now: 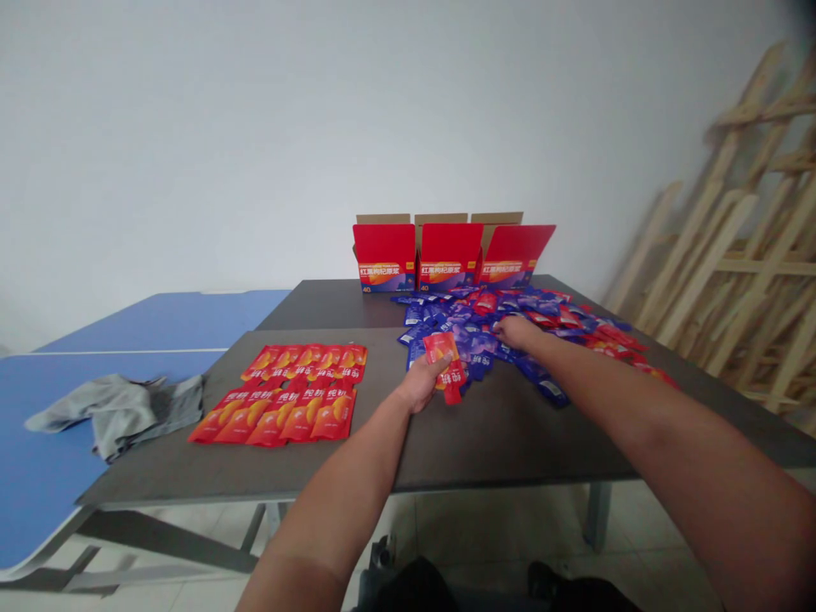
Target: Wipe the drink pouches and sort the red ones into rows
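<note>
My left hand [421, 384] is closed on red pouches [444, 353], held above the table at the near edge of the pile. Farther right, my right hand [518, 331] reaches into the pile of blue pouches [456, 316], its fingers pressed together; what they hold, if anything, is too small to tell. More red pouches [615, 338] lie mixed in at the pile's right side. On the left of the grey table [376, 459], several red pouches [277, 415] lie face up in two overlapping rows.
Three open red boxes [384, 255] stand side by side at the table's back. A grey cloth [124, 412] lies over the left edge, partly on a blue table [38, 382]. Wooden frames [733, 255] lean on the wall at the right.
</note>
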`<state>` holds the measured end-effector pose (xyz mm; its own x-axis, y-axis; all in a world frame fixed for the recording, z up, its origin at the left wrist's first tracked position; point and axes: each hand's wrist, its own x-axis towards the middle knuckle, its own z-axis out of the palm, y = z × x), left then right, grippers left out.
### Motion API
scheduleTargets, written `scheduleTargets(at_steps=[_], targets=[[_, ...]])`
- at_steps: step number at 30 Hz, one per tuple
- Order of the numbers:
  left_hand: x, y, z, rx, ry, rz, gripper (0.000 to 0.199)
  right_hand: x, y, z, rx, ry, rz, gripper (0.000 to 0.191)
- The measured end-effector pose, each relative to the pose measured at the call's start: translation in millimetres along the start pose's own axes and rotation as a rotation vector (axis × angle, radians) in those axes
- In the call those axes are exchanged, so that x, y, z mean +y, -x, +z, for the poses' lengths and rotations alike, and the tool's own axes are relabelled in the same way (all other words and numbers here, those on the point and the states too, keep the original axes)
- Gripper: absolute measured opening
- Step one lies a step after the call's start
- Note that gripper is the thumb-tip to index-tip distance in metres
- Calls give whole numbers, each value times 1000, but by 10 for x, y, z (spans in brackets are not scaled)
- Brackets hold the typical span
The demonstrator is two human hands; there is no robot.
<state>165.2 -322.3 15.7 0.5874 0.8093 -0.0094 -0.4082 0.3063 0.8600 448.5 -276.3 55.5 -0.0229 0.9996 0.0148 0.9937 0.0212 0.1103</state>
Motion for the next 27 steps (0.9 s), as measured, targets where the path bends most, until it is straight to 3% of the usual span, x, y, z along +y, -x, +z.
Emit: scheduleTargets(at_steps=[6, 16, 27], targets=[[-8, -2, -9, -5, -21, -11, 35, -89, -75, -98, -69, 178, -87, 35], [-32, -14, -13, -8, -14, -11, 35, -321, -107, -171, -85, 249, -11, 27], [-35, -13, -10, -33, -12, -7, 36, -116, 33, -375, -18, 291, -68, 30]])
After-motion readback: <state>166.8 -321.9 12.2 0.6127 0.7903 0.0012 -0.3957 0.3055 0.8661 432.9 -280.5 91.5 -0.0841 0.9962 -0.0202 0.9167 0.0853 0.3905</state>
